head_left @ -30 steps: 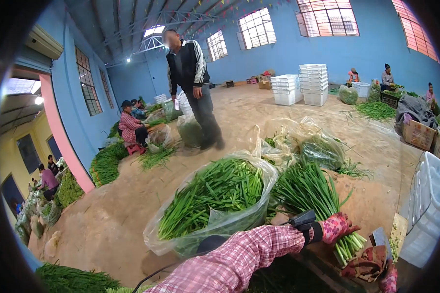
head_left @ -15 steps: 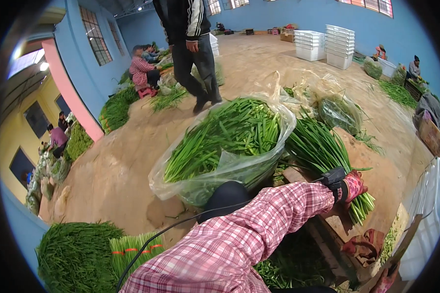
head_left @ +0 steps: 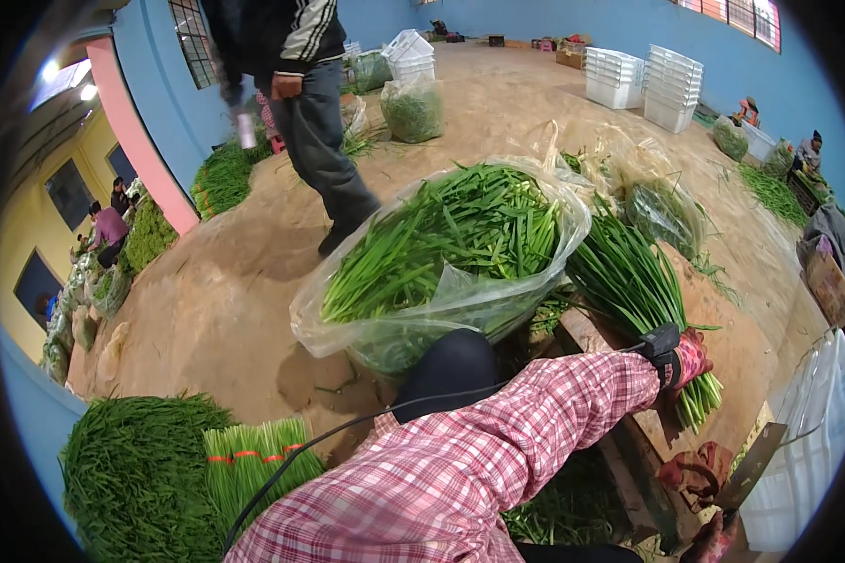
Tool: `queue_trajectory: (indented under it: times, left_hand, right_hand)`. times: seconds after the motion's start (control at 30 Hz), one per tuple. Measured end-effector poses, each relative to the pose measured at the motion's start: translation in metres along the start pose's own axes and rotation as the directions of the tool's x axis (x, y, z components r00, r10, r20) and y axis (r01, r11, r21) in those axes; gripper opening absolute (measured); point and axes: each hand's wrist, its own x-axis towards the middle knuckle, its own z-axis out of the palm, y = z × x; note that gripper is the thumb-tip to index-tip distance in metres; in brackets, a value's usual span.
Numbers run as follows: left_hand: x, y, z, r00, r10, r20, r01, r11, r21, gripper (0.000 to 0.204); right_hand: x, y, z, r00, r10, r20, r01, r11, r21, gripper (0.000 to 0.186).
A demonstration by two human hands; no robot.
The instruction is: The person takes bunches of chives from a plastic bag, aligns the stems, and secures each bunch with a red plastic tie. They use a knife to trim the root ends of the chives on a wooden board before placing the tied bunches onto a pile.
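My left hand (head_left: 693,358), in a red patterned glove, is closed round the pale stem ends of a bunch of garlic chives (head_left: 629,272). The bunch lies slantwise on a wooden board (head_left: 652,433), leaves pointing away and stem ends towards me. At the lower right edge, my right hand (head_left: 712,540), also in a reddish glove, is partly seen and closed on a broad-bladed knife (head_left: 753,462). The blade stands tilted upward, apart from the stems. A dark red cloth (head_left: 699,472) lies between the knife and the chives.
A large clear bag (head_left: 394,328) of loose chives stands in front of me. Banded bundles (head_left: 258,460) and a green heap (head_left: 141,469) lie at lower left. White crates (head_left: 803,460) stand close on the right. A person (head_left: 314,141) walks beyond the bag.
The knife in my right hand has come left, nearer the cloth and the stems. My left hand keeps its hold on the chives. The walking person has moved left and nearer.
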Motion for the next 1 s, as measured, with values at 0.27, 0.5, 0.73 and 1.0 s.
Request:
queue_trajectory:
  times: [0.27,0.5,0.73,1.0]
  left_hand:
    - [0.007,-0.004,0.015,0.913,0.281,-0.297,-0.331,0.934,-0.133,0.028]
    - [0.013,-0.029,-0.079,0.878,0.242,0.412,-0.219,0.97,-0.104,0.111]
    - [0.03,-0.006,-0.065,0.873,0.356,0.332,-0.242,0.909,-0.338,0.114]
    - [0.021,-0.003,-0.056,0.9,0.256,0.353,-0.176,0.954,-0.244,0.092]
  right_hand:
    - [0.022,0.066,-0.013,0.998,-0.062,-0.02,0.063,0.831,0.553,0.045]
    - [0.017,-0.038,0.03,0.976,0.073,-0.207,-0.031,0.979,0.2,0.028]
    - [0.005,-0.065,0.035,0.968,0.168,-0.185,-0.139,0.977,0.162,0.036]
    - [0.004,-0.096,0.096,0.98,0.188,-0.066,-0.163,0.947,0.277,0.035]
